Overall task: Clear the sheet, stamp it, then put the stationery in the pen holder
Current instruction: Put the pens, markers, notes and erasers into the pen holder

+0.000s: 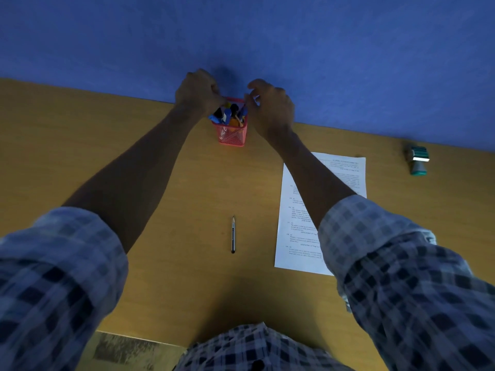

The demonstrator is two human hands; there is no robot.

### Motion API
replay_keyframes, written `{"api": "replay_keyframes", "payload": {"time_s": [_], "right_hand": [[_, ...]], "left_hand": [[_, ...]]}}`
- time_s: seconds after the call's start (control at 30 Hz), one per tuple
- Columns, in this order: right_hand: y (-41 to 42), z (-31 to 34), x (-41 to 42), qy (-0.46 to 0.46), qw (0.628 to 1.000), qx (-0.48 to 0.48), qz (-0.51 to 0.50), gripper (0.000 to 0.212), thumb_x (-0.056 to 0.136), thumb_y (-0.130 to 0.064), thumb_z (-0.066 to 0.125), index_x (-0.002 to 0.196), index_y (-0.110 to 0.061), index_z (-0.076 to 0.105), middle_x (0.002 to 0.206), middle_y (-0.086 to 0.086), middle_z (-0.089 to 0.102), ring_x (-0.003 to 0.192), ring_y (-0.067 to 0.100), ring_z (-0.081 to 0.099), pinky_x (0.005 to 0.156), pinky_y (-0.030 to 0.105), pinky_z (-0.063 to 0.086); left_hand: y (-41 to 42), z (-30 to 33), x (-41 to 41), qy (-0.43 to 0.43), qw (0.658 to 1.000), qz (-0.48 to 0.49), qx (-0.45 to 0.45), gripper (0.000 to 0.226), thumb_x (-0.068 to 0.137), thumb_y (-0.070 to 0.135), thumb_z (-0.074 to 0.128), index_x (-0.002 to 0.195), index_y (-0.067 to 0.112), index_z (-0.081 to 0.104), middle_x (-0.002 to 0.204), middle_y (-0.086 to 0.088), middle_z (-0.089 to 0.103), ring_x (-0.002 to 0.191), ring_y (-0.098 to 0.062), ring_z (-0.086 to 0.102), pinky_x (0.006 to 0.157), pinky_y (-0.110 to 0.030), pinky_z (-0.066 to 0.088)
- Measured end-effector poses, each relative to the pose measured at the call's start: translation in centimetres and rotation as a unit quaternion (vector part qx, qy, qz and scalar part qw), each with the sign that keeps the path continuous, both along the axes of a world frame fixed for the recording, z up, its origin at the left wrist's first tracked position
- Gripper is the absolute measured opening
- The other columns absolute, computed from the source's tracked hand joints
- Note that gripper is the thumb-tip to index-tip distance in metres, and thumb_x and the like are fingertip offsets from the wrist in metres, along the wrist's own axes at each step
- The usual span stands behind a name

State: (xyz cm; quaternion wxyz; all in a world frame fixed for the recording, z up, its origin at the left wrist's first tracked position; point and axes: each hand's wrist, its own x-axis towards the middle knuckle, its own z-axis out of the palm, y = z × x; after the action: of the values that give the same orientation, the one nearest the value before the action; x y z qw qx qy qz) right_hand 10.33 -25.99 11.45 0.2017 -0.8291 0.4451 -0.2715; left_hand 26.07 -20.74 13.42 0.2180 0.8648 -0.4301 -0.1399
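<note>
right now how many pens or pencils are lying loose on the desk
1: a pencil lies on the desk, left of the sheet. Others stand in the pen holder, partly hidden by the hands.

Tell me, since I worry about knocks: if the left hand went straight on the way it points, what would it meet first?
Probably the blue wall just behind the pink pen holder; the left hand reaches away past its rim, though depth is unclear.

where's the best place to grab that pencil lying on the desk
Pinch the pencil around mid-barrel from straight above. It lies flat, alone on the desk, tip pointing toward the pen holder, with bare surface on both long sides for fingertips.
</note>
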Motion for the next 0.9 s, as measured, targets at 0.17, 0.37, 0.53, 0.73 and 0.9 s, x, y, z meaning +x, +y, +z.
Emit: {"api": "replay_keyframes", "payload": {"time_s": [0.17, 0.37, 0.53, 0.73, 0.9], "right_hand": [[1.4, -1.3, -1.1, -0.045, 0.999, 0.026, -0.005, 0.041, 0.094, -0.034, 0.057, 0.129, -0.014, 0.056, 0.119, 0.004, 0.069, 0.107, 0.021, 0.065, 0.085, 0.034, 0.053], [2.7, -2.4, -2.3, -0.059, 0.997, 0.049, -0.02, 0.041, 0.092, -0.035, 0.058, 0.127, -0.014, 0.058, 0.118, 0.002, 0.069, 0.105, 0.018, 0.066, 0.084, 0.031, 0.052], [3.4, -2.5, -3.0, -0.048, 0.998, 0.036, -0.009, 0.037, 0.092, -0.031, 0.057, 0.124, -0.013, 0.059, 0.114, 0.005, 0.07, 0.102, 0.022, 0.067, 0.083, 0.033, 0.052], [7.1, -4.7, -4.8, -0.016, 0.997, 0.057, 0.05, 0.013, 0.087, -0.015, 0.058, 0.098, -0.012, 0.064, 0.088, 0.005, 0.07, 0.077, 0.023, 0.066, 0.065, 0.04, 0.057], [11.6, -6.9, -6.3, 0.105, 0.974, 0.174, 0.097, 0.009, 0.085, -0.027, 0.062, 0.085, -0.022, 0.069, 0.084, -0.003, 0.073, 0.079, 0.02, 0.068, 0.074, 0.033, 0.055]], "left_hand": [[-1.1, 0.3, 0.2, -0.021, 0.998, -0.015, 0.053, 0.025, 0.071, 0.021, 0.079, 0.092, 0.009, 0.071, 0.104, -0.007, 0.069, 0.095, -0.025, 0.066, 0.075, -0.031, 0.053], [-1.7, 0.5, -0.6, -0.066, 0.992, -0.078, 0.079, 0.027, 0.073, 0.019, 0.072, 0.098, 0.009, 0.072, 0.107, -0.014, 0.068, 0.098, -0.033, 0.065, 0.083, -0.039, 0.055], [-1.8, 0.8, -1.1, -0.064, 0.989, -0.108, 0.085, 0.033, 0.076, 0.023, 0.068, 0.106, 0.009, 0.07, 0.113, -0.014, 0.068, 0.103, -0.031, 0.064, 0.09, -0.041, 0.054], [-1.4, 1.4, -1.1, -0.032, 0.991, -0.127, 0.031, 0.037, 0.084, 0.019, 0.063, 0.119, 0.012, 0.067, 0.124, -0.008, 0.064, 0.114, -0.026, 0.059, 0.092, -0.03, 0.047], [0.4, 0.9, -1.0, -0.027, 0.996, -0.069, -0.049, 0.036, 0.082, 0.028, 0.059, 0.116, 0.017, 0.066, 0.11, -0.002, 0.07, 0.106, -0.021, 0.063, 0.09, -0.033, 0.052]]}}
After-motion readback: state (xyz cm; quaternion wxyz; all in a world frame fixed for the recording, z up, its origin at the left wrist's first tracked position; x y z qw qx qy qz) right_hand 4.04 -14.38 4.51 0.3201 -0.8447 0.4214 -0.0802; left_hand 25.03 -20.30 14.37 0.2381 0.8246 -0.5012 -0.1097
